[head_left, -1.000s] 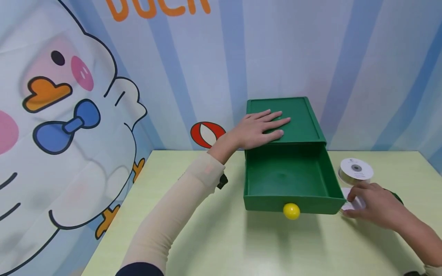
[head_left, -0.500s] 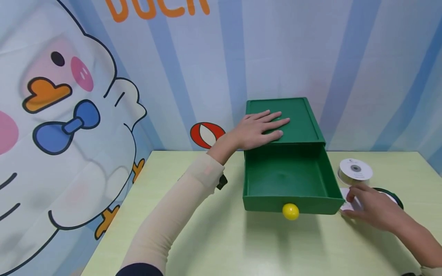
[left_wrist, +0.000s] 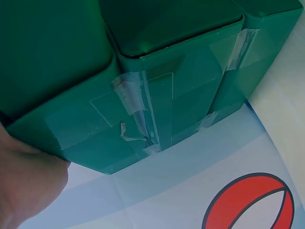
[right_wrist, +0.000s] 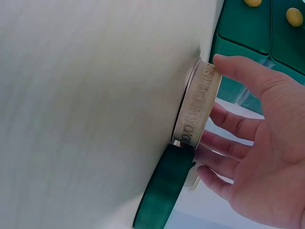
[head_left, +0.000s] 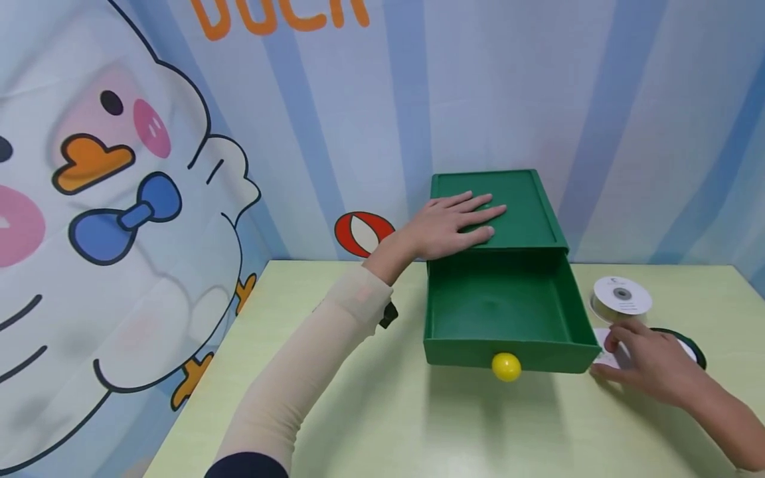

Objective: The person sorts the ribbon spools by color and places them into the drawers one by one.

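My left hand lies spread on top of the green cabinet, fingers stretched out. Below it, the green drawer is pulled out, with a yellow round knob on its front. Right of the drawer, my right hand holds a ribbon spool at the table with its thumb and bent fingers. This spool carries cream ribbon with printed lettering, and its white face partly hides under the hand. Some fingertips are hidden behind the spool in the right wrist view.
A spool of dark green ribbon stands beside the held spool, partly covered by my right hand in the head view. Behind lies another white-faced spool. The cabinet stands on the pale table, near a printed cloth backdrop.
My right hand has shifted slightly lower and left against the spools, so more of the green ribbon spool shows. The left hand stays on the cabinet, and the drawer stays out.
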